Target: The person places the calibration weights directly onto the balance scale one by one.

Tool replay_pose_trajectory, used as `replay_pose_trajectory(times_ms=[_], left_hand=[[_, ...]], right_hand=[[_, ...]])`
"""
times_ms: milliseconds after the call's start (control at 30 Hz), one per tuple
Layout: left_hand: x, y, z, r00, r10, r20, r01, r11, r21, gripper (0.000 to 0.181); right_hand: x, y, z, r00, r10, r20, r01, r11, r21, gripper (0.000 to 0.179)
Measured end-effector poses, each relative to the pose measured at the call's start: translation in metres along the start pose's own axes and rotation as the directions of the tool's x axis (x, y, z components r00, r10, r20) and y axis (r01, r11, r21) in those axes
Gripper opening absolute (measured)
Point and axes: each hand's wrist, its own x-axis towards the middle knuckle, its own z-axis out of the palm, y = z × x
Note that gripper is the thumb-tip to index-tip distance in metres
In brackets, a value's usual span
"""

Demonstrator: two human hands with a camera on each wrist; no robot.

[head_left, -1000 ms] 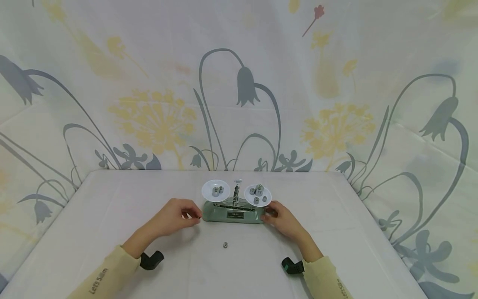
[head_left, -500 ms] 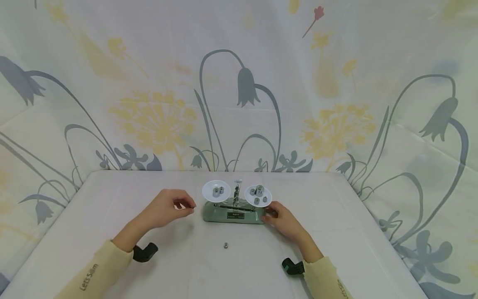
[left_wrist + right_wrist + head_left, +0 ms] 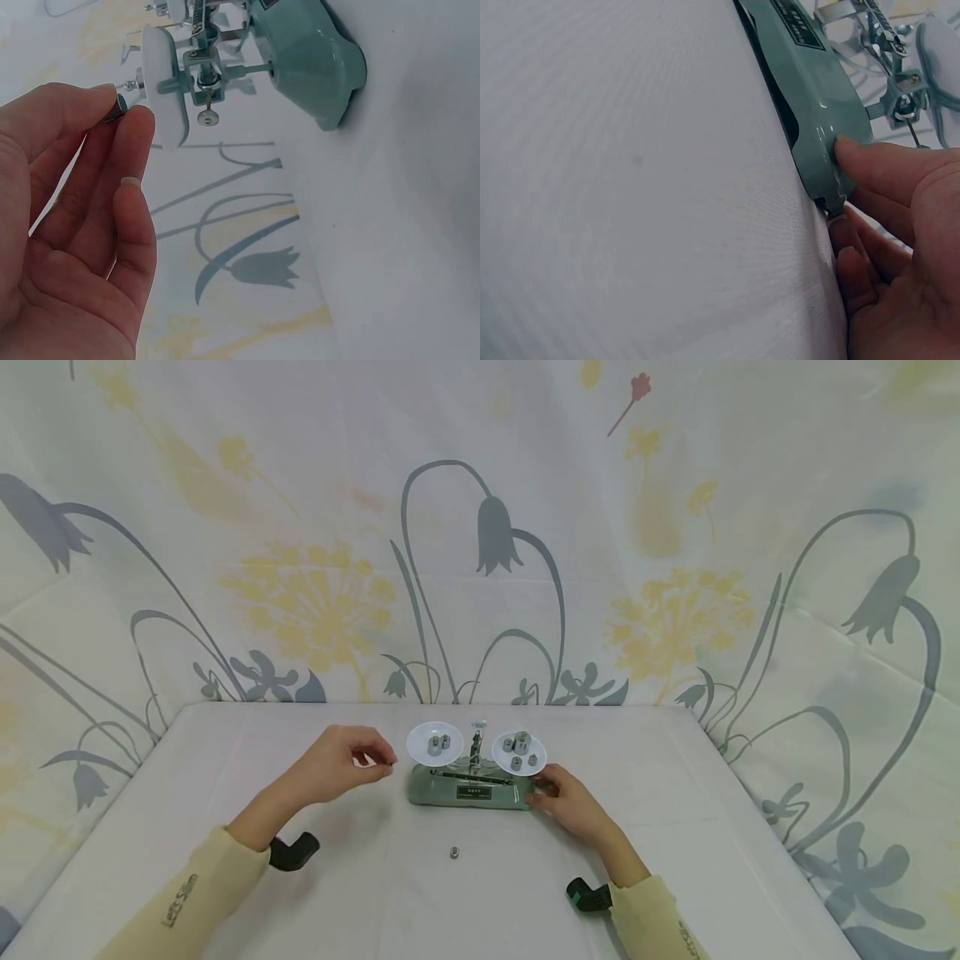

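Note:
A green balance scale (image 3: 435, 787) stands on the table, carrying two white pans. Two metal weights (image 3: 435, 746) sit on the left pan (image 3: 417, 755); several more (image 3: 522, 742) are on the right pan (image 3: 534, 767). My left hand (image 3: 337, 767) is in the air just left of the left pan. Its thumb and fingertips pinch a small dark cylindrical weight (image 3: 118, 109), mostly covered by the fingers. My right hand (image 3: 572, 802) holds the right end of the scale's base (image 3: 821, 112), thumb on the front face, other fingers partly hidden behind it.
One small metal weight (image 3: 453, 852) stands on the white tablecloth (image 3: 495, 902) in front of the scale. Behind the table hangs a flower-patterned cloth (image 3: 600, 527). Black wrist cameras (image 3: 295, 852) are worn below both hands.
My left hand has drawn back leftward from the scale's base, then risen toward the left pan's height, still pinching the weight. My right hand stays on the base.

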Motion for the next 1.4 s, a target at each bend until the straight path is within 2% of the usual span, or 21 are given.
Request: replay_pose_trajectory(times_ms=[300,667,967,1167,1400], left_hand=[[0.012,0.004,-0.003,0.999,0.033,0.001,-0.033,0.999,0.014,0.015],[0.029,0.014,-0.003,0.999,0.035,0.034,-0.036,0.998,0.045,0.011],[0.040,0.016,0.003,0.996,0.011,0.093,-0.011,1.000,0.005,0.009],[0.047,0.016,0.006,0.992,0.045,0.118,-0.050,0.998,0.042,0.007],[0.058,0.014,0.009,0.984,0.032,0.173,-0.044,0.997,0.070,0.007]], right_hand=[[0.000,0.002,0.000,1.000,-0.005,0.003,0.005,1.000,-0.004,0.042],[0.001,0.000,0.000,1.000,-0.001,-0.003,0.001,1.000,-0.025,0.041],[0.001,0.003,0.001,1.000,-0.014,0.001,0.014,1.000,-0.026,0.042],[0.001,0.004,0.001,1.000,-0.019,-0.002,0.019,1.000,-0.022,0.042],[0.001,0.004,0.001,1.000,-0.019,-0.003,0.019,0.999,-0.030,0.043]])
